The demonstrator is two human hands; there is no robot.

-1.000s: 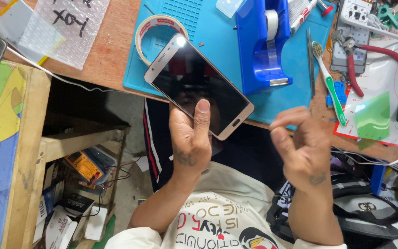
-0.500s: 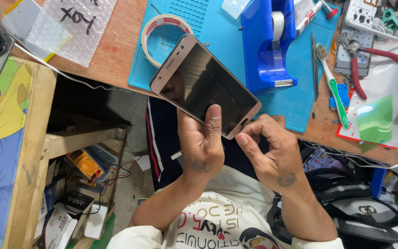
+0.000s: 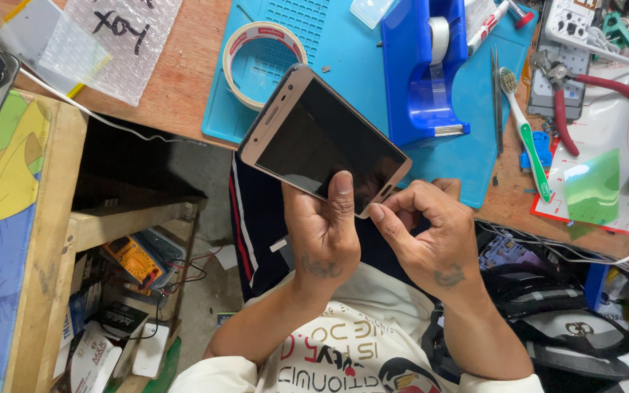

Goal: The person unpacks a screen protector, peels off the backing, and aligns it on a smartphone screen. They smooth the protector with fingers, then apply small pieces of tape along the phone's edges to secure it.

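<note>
Holding a gold phone (image 3: 323, 140) at its six-o'clock end, the left hand (image 3: 323, 240) grips closed; right hand (image 3: 431, 233) pinches at its corner, seemingly peeling film; next needs steady pull.

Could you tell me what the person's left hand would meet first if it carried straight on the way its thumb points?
Probably the blue plastic tape dispenser, past the gold smartphone the left hand holds; depth is unclear.

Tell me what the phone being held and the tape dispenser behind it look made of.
Smartphone: glossy dark glass front, judging by reflections; gold frame with a satin sheen, metal or painted plastic, cannot tell. Tape dispenser: moulded blue plastic, smooth and slightly shiny, with a metal-looking cutter edge.
</note>
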